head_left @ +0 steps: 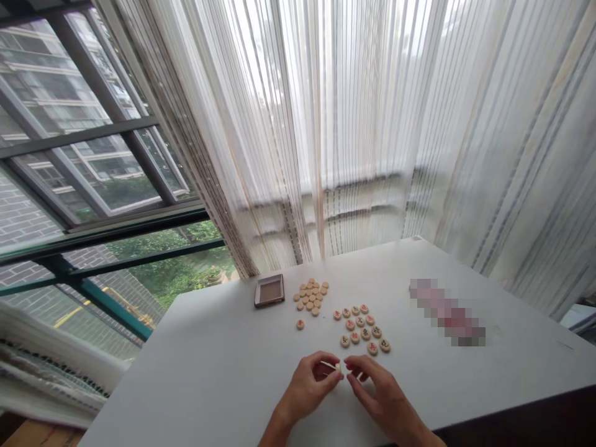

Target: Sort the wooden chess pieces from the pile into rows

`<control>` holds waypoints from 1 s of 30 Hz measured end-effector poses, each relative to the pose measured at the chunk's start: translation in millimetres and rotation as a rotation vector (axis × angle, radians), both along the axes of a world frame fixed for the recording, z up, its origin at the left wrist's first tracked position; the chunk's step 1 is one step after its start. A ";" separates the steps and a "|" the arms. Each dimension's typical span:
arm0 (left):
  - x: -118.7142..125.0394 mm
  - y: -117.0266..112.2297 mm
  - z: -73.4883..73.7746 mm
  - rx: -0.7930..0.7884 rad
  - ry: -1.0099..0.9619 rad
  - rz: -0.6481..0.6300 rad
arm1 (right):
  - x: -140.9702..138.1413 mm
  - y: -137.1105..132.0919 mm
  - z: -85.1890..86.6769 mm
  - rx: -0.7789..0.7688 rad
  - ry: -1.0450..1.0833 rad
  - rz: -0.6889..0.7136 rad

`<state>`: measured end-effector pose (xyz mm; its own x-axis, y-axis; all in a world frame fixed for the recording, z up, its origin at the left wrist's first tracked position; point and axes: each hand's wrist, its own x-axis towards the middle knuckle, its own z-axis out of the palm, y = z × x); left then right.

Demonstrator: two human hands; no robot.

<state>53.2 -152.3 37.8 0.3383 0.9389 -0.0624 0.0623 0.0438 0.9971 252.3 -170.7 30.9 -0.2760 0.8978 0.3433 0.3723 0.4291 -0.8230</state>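
Between thumb and fingertips, my left hand (311,383) grips a pale xiangqi piece (338,367) standing on its edge. My right hand (380,388) is close beside it, thumb and fingers curved and apart, with nothing visible in them. Just beyond both hands lie several face-up xiangqi pieces (365,333) in loose rows, with red or black characters. Farther back and left is a cluster of blank-side-up pieces (310,297). One red-marked piece (300,324) sits alone below that cluster.
An open shallow box (270,290) rests near the table's back left edge. On the right of the white table (209,372) is a blurred-out pinkish object (447,312). Striped sheer curtains (363,124) hang behind the table, with an open window (84,130) at left.
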 end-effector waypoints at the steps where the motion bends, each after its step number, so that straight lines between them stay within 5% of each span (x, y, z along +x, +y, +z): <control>1: 0.0 -0.6 -1.3 -0.032 -0.060 -0.004 | -1.3 -0.2 1.5 -0.004 0.009 0.009; 12: 7.4 -8.7 1.8 -0.137 -0.313 -0.065 | -2.2 -0.6 4.0 -0.043 0.035 0.023; 30: 8.1 -8.8 -6.5 -0.067 -0.143 0.041 | -6.4 -2.4 0.2 -0.159 0.143 0.025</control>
